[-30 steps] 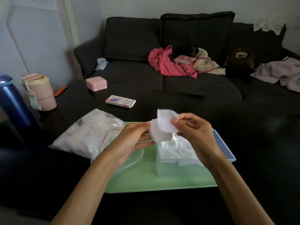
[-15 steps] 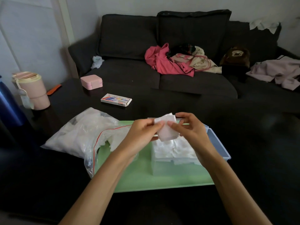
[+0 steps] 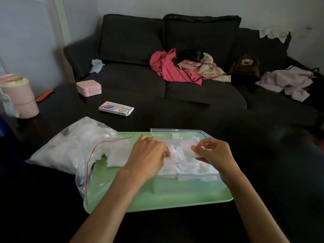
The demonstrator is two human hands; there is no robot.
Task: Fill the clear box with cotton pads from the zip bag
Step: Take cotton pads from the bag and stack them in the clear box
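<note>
The clear box [image 3: 185, 185] stands on a green tray [image 3: 157, 202], piled to its rim with white cotton pads [image 3: 191, 165]. Its open lid [image 3: 177, 131] lies behind it. My left hand [image 3: 147, 155] lies over the left side of the pile, fingertips curled down onto the pads. My right hand [image 3: 213, 151] pinches a cotton pad [image 3: 188, 147] just above the right side of the pile. The zip bag [image 3: 73, 146], with a red seal line, lies to the left with its mouth open over the tray and loose pads [image 3: 116, 156] spilling out.
On the dark table lie a small white printed carton [image 3: 116, 108], a pink case [image 3: 88, 88], an orange item [image 3: 44, 95] and a pink lidded cup [image 3: 19, 96] at the left edge. A dark sofa [image 3: 175, 85] with clothes stands behind.
Both hands have come down from chest height onto the box. The pad held up between them now sits at the pile, and the left hand has let go of it.
</note>
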